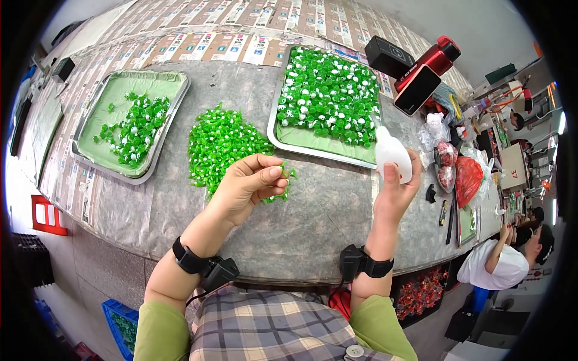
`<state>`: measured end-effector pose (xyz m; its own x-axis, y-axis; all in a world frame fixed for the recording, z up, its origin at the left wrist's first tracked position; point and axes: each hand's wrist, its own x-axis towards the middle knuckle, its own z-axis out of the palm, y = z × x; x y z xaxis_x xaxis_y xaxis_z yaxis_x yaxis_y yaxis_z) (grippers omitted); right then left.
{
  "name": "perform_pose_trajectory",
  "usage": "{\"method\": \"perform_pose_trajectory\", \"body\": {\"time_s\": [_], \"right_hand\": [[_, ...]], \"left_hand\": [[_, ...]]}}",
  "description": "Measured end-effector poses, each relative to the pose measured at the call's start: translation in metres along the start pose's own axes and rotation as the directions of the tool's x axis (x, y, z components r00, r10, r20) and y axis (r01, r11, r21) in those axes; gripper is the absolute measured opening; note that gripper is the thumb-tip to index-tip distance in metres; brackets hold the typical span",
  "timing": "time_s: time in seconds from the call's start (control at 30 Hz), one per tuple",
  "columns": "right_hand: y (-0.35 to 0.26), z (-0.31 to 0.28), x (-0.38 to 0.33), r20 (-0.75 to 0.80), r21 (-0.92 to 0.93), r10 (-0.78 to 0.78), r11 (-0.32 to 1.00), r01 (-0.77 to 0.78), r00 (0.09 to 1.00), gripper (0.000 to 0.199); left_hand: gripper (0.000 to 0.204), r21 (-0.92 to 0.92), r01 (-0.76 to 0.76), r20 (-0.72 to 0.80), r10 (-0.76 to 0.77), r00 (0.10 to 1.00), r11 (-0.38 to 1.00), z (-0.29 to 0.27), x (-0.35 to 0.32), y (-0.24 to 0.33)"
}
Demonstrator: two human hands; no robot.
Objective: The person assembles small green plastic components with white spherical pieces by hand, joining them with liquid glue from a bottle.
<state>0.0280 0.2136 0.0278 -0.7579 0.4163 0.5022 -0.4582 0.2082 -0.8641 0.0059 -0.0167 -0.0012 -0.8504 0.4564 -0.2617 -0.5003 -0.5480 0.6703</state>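
My left hand (250,183) pinches a small green plastic piece (288,172) between thumb and forefinger, just right of a loose heap of green pieces with white dots (224,147). In my right hand (394,192) is a white squeeze bottle (392,155), held upright with its narrow tip pointing up. Behind it stands a metal tray (325,154) lined in pale green, mostly covered by rows of green pieces with white, black-dotted parts. A second lined tray (99,129) at the left carries a smaller cluster of similar pieces.
A phone (417,90) leans against a red bottle (433,59) beside a black box (388,56) at the back right. Plastic bags (468,180) and pens (450,222) lie at the right. A red crate (48,215) stands off the left edge. Another person (500,262) sits at the far right.
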Motion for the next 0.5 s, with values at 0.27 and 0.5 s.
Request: {"method": "perform_pose_trajectory", "body": {"time_s": [0.27,0.5], "right_hand": [[-0.016,0.018,-0.021,0.134,0.129,-0.073,0.990,0.055,0.988,0.037],[-0.019,0.021,-0.024,0.203,0.050,-0.084,0.996,0.075,0.976,0.034]], "left_hand": [[0.010,0.028,0.009,0.024,-0.009,1.000,1.000,-0.001,0.002,-0.006],[0.011,0.056,0.013,0.021,-0.014,1.000,0.998,0.002,0.001,-0.005]]}}
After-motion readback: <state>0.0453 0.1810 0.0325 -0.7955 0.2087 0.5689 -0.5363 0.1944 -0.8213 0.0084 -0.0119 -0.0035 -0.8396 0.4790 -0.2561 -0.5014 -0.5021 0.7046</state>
